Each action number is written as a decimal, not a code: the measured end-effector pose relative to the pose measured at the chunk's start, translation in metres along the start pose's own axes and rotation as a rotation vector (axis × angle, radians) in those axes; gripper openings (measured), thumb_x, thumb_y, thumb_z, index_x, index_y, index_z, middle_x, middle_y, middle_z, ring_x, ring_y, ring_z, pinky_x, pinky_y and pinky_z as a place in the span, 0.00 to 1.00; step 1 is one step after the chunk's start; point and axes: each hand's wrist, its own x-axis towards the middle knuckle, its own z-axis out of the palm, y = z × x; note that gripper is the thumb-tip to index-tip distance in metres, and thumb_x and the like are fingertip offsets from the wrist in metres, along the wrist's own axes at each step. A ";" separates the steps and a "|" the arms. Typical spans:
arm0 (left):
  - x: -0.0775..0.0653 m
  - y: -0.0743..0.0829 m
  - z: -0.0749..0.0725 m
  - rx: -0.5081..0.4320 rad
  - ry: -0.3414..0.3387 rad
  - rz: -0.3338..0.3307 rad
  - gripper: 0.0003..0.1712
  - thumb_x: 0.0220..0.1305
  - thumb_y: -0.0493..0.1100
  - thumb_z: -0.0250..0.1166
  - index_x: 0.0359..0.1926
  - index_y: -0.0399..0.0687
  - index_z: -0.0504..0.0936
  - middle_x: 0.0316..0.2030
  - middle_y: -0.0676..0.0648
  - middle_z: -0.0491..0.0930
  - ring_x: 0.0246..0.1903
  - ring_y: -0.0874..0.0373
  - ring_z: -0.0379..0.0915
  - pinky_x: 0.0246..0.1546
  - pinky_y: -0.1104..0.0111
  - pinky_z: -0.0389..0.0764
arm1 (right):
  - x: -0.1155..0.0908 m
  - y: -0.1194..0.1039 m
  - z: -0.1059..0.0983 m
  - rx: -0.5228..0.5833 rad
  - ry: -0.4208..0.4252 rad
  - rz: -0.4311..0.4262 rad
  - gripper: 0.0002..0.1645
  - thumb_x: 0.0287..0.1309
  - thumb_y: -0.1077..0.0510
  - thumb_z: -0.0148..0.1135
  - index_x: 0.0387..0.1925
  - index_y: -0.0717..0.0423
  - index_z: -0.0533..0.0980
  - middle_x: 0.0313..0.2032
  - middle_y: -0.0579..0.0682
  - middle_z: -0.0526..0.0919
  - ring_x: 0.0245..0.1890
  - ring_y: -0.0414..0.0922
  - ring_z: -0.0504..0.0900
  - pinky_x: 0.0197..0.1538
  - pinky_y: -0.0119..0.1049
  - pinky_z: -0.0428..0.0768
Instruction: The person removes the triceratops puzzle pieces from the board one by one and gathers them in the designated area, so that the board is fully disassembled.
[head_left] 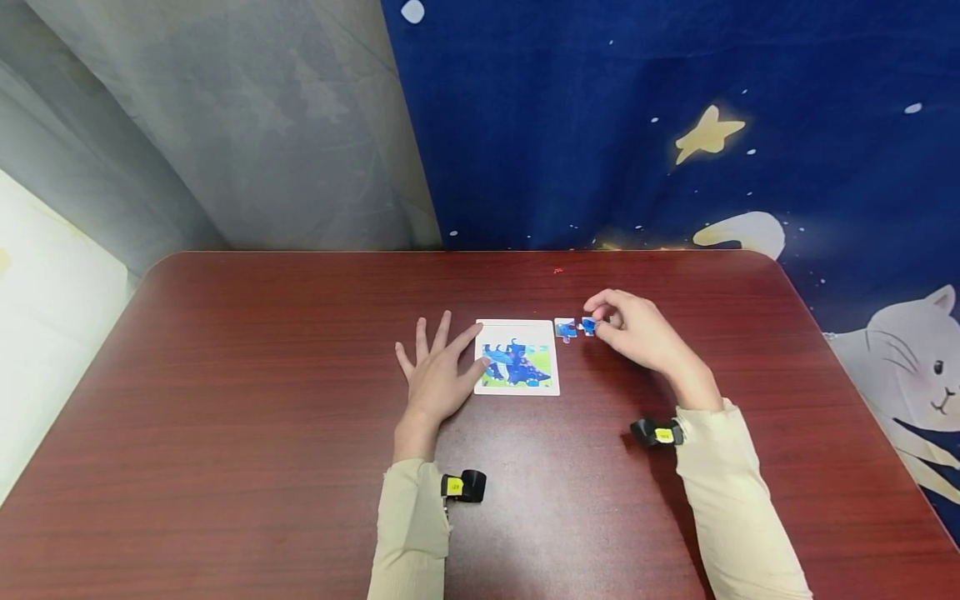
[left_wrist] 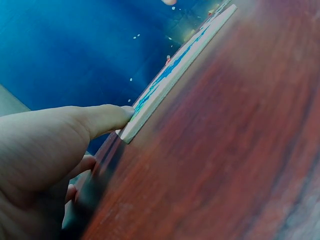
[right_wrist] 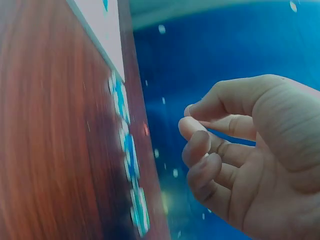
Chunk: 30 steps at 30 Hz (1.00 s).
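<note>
A square white-framed puzzle board (head_left: 517, 390) with a blue dinosaur-like picture lies on the table. My left hand (head_left: 438, 383) is spread at its left side, the index finger at the upper left corner. Its thumb (left_wrist: 107, 120) rests on the board's edge in the left wrist view. Just right of the board lie loose blue jigsaw pieces, one puzzle piece (head_left: 566, 329) nearest the frame. Over the outer pieces hovers my right hand (head_left: 637, 332), fingers loosely bent and nothing visible between them. The right wrist view shows a puzzle piece (right_wrist: 140, 212) below this hand, partly hidden from the head view.
The reddish-brown wooden table (head_left: 262, 375) runs back to a blue curtain (head_left: 540, 125) and a grey curtain (head_left: 300, 125). A tiny red bit (head_left: 558, 270) lies near the table's far edge. Each wrist wears a small black camera (head_left: 472, 486).
</note>
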 end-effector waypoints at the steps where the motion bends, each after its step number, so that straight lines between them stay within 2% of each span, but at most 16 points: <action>1: 0.000 0.000 0.000 0.000 -0.001 0.000 0.30 0.61 0.56 0.59 0.65 0.65 0.67 0.71 0.45 0.48 0.69 0.43 0.28 0.58 0.38 0.25 | 0.001 -0.005 0.003 -0.004 -0.009 -0.015 0.13 0.54 0.65 0.57 0.43 0.61 0.76 0.31 0.50 0.76 0.25 0.44 0.71 0.32 0.38 0.69; 7: 0.000 0.001 -0.001 0.002 -0.008 -0.004 0.31 0.61 0.56 0.59 0.65 0.65 0.67 0.71 0.45 0.47 0.69 0.43 0.27 0.57 0.38 0.25 | 0.003 -0.032 0.030 -0.017 -0.088 -0.106 0.11 0.55 0.63 0.58 0.42 0.60 0.76 0.25 0.46 0.73 0.19 0.39 0.68 0.26 0.34 0.68; 13: 0.001 0.002 -0.001 0.017 -0.011 -0.008 0.30 0.60 0.56 0.59 0.65 0.66 0.68 0.71 0.45 0.48 0.69 0.42 0.28 0.57 0.37 0.26 | 0.005 -0.059 0.068 -0.065 -0.194 -0.192 0.23 0.57 0.56 0.60 0.54 0.61 0.71 0.25 0.41 0.75 0.18 0.35 0.68 0.26 0.32 0.70; 16: 0.001 0.002 -0.001 0.018 -0.013 -0.008 0.30 0.60 0.56 0.59 0.65 0.66 0.68 0.71 0.45 0.48 0.69 0.42 0.28 0.57 0.37 0.26 | 0.004 -0.065 0.080 -0.107 -0.230 -0.184 0.29 0.57 0.53 0.60 0.59 0.60 0.68 0.26 0.40 0.73 0.21 0.35 0.68 0.29 0.31 0.69; 21: 0.000 0.001 0.000 0.015 -0.011 -0.003 0.30 0.60 0.56 0.59 0.65 0.66 0.68 0.71 0.45 0.48 0.69 0.42 0.28 0.57 0.37 0.26 | 0.003 -0.067 0.086 -0.107 -0.226 -0.135 0.31 0.55 0.56 0.63 0.60 0.60 0.68 0.25 0.43 0.70 0.23 0.38 0.67 0.29 0.33 0.67; 30: 0.001 0.000 0.000 0.015 -0.011 -0.008 0.30 0.60 0.56 0.59 0.65 0.66 0.68 0.71 0.45 0.48 0.69 0.43 0.28 0.57 0.38 0.26 | 0.004 -0.066 0.088 -0.087 -0.209 -0.139 0.30 0.54 0.56 0.64 0.58 0.59 0.69 0.25 0.43 0.71 0.22 0.38 0.66 0.26 0.32 0.67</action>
